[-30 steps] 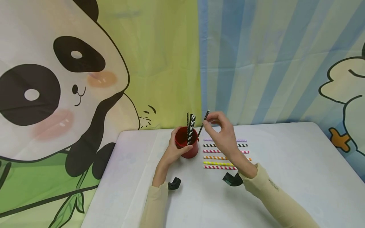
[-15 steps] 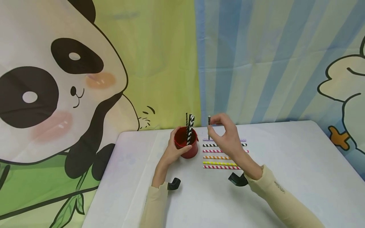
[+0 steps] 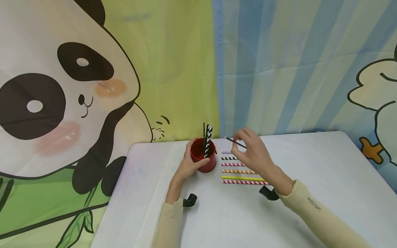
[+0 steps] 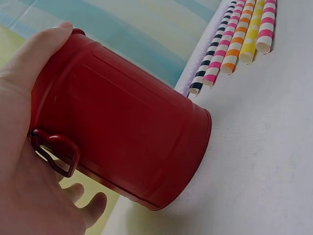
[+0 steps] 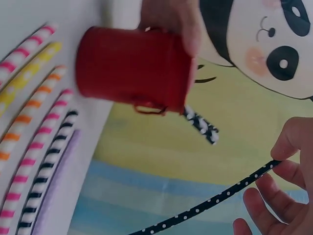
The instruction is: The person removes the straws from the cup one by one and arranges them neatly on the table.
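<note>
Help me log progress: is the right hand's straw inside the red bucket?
No, the right hand pinches the dotted straw apart from the red bucket.

2 sleeved arms (image 3: 322, 213) extended; left hand (image 3: 188, 164) gripping, right hand (image 3: 253, 152) raised, pinching.

The thin black white-dotted straw (image 5: 210, 201) is tipped from near-upright to slanting and drawn rightward by the right hand (image 3: 254, 152).

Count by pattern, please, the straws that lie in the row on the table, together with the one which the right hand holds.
Pink-striped straws: 2
Orange-striped straw: 1
Yellow straw: 1
Black-striped straw: 1
Purple straw: 1
Black straw with white dots, in the right hand: 1
Total: 7
</note>
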### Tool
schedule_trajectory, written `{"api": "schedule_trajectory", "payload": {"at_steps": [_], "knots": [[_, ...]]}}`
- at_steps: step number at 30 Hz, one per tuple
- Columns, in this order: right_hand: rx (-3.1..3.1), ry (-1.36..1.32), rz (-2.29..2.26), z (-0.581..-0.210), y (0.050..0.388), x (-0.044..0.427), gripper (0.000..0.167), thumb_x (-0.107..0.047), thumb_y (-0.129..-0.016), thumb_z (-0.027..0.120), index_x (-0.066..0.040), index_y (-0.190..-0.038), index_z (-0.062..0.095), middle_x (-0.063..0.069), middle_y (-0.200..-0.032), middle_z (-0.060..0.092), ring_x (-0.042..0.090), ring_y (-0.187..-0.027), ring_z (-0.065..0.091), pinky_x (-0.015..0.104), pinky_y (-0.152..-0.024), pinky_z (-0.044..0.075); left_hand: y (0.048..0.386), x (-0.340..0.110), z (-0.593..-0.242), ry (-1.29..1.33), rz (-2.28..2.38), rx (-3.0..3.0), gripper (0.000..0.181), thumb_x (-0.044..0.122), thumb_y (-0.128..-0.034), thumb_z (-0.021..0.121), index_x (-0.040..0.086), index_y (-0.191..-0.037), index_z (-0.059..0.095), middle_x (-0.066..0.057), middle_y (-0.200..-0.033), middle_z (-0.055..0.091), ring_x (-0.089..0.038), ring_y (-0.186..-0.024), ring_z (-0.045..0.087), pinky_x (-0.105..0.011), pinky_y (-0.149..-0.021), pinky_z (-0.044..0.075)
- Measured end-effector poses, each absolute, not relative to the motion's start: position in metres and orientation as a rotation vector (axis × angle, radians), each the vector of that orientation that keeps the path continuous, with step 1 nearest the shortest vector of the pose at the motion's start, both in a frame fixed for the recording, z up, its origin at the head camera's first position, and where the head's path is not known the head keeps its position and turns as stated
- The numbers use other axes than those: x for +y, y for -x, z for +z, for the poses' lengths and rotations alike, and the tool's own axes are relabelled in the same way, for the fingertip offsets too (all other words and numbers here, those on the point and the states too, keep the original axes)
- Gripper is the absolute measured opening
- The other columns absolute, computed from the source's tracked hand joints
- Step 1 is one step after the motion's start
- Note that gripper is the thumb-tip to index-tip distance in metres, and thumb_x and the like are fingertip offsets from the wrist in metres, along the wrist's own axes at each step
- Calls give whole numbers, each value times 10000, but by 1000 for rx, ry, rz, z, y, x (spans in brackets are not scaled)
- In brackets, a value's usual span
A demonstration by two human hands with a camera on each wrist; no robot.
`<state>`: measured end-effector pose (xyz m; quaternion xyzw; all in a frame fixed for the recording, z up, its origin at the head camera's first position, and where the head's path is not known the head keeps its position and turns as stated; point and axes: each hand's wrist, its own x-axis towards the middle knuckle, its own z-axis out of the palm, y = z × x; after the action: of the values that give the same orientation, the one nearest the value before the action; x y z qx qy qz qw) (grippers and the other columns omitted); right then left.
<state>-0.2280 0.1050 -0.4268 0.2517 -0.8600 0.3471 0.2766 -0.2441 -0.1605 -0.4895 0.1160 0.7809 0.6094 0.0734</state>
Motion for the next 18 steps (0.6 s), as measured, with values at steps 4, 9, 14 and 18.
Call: {"api": "schedule_trajectory", "payload": {"at_steps": [4, 9, 14, 18], "knots": [[-2299, -734, 760, -438, 232, 115, 80, -92, -808, 597, -125, -879, 615, 20, -865, 572, 188, -748, 496, 340, -663, 390, 244, -161, -489, -340, 1829, 2347, 968, 209, -855, 783, 215, -1592, 156, -75, -1547, 360, -290, -1440, 333, -547, -1080, 466], [-2351, -781, 625, -451, 233, 123, 107, -72, -791, 614, -131, -879, 597, 36, -862, 569, 215, -743, 484, 361, -676, 375, 243, -160, -490, -332, 1813, 2362, 969, 211, -851, 787, 228, -1590, 160, -62, -1547, 363, -274, -1436, 339, -525, -1067, 483], [-2435, -797, 549, -459, 233, 129, 101, -85, -793, 589, -141, -873, 568, 37, -893, 568, 230, -793, 496, 367, -695, 375, 244, -160, -490, -334, 1817, 2367, 970, 210, -846, 789, 226, -1589, 165, -62, -1545, 368, -278, -1436, 340, -532, -1056, 490], [-2473, -815, 483, -465, 235, 137, 109, -88, -796, 598, -147, -877, 555, 28, -905, 564, 248, -810, 518, 412, -723, 413, 244, -160, -490, -325, 1823, 2367, 966, 213, -845, 790, 234, -1586, 171, -57, -1542, 371, -287, -1438, 341, -528, -1052, 495]]}}
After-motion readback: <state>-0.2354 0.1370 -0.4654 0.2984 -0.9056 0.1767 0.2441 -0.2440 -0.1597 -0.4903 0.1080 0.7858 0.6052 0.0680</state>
